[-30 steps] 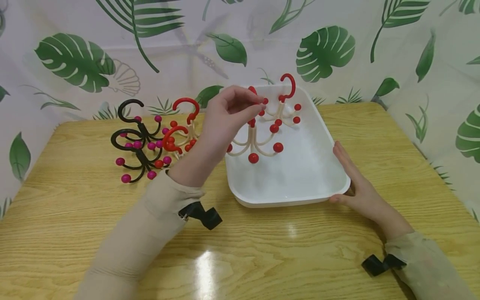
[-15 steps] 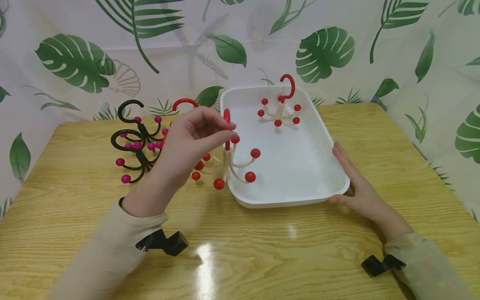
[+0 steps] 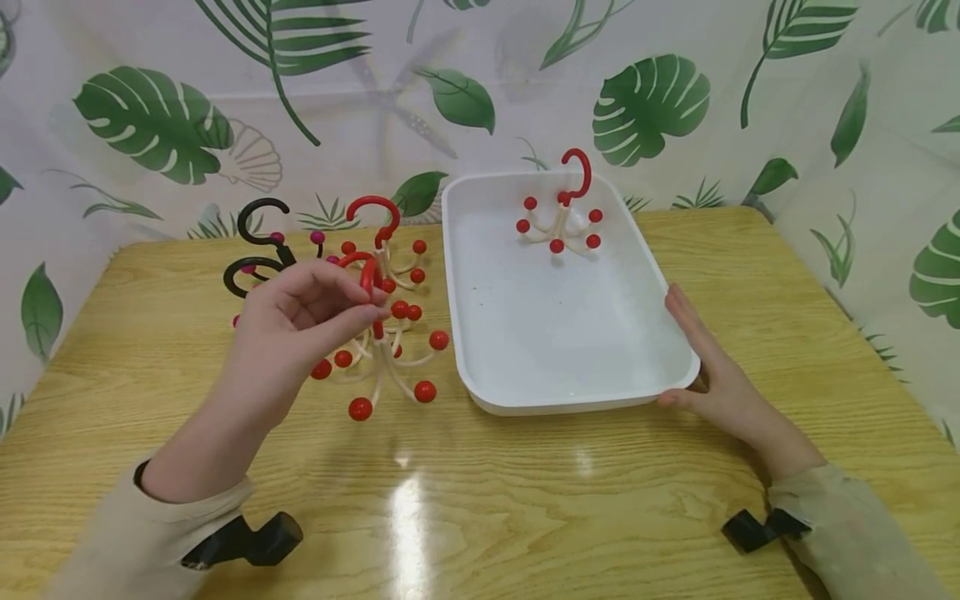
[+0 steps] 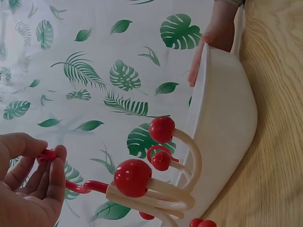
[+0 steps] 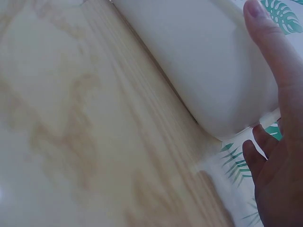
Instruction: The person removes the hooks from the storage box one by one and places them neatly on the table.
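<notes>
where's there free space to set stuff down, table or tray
Free: the tray in front of its red hook; the table in front of the tray, and right of it beyond the right hand. Crowded: left of the tray, with black hooks, red hooks and the left hand with its held hook.

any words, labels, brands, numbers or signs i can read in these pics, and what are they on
None that can be read.
The white tray and the red-and-cream hanger show no visible lettering.
The leaf-print backdrop shows only pictures.
</notes>
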Motion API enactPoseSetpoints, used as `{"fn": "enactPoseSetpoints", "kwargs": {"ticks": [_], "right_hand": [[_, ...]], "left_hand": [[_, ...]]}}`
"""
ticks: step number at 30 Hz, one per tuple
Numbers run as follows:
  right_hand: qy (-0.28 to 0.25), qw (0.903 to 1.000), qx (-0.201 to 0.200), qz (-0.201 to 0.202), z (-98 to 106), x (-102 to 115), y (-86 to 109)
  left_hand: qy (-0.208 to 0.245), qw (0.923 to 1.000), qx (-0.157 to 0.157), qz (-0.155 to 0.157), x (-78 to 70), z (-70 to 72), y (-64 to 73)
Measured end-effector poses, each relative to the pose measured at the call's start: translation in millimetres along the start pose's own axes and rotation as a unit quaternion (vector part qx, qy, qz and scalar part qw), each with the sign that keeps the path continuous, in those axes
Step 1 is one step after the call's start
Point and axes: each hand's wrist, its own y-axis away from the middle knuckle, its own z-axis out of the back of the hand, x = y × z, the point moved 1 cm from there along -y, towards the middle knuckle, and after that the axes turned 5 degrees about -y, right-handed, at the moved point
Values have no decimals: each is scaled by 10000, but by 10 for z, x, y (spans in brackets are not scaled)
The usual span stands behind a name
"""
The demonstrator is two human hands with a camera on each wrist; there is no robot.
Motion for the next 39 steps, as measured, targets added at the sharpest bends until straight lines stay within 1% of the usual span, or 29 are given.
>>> {"fn": "enactPoseSetpoints", "kwargs": {"ticks": [4, 9, 12, 17, 20, 25, 29, 32, 35, 39], "right_hand": [[-27, 10000, -1, -27, -3, -1, 6], [-94, 9999, -6, -91, -3, 9, 3], [-85, 9999, -24, -119, 1, 10, 4], [-93, 9998, -29, -163, 3, 13, 8], [-70, 9999, -14, -137, 2, 11, 5], [-91, 9999, 11, -101, 3, 12, 0], [-108, 9999, 1, -58, 7, 4, -3], [-115, 9999, 8, -15, 9, -8, -6], [-111, 9999, 18, 7, 10, -15, -3], [-121, 9999, 33, -37, 9, -12, 3]], "left_hand": [[-137, 9996, -237, 28, 9, 103, 99], [-67, 9989, -452, -74, 40, 247, 206], [-40, 9983, -569, -137, 69, 335, 251], [-99, 9968, -785, -139, 115, 474, 312], [-43, 9964, -832, -172, 143, 546, 343], [-41, 9948, -978, -285, 192, 645, 367], [-162, 9925, -1182, -261, 231, 696, 368], [-196, 9919, -1238, -215, 260, 723, 365], [-156, 9921, -1227, -187, 292, 754, 363], [-102, 9919, -1257, -132, 341, 796, 359]]}}
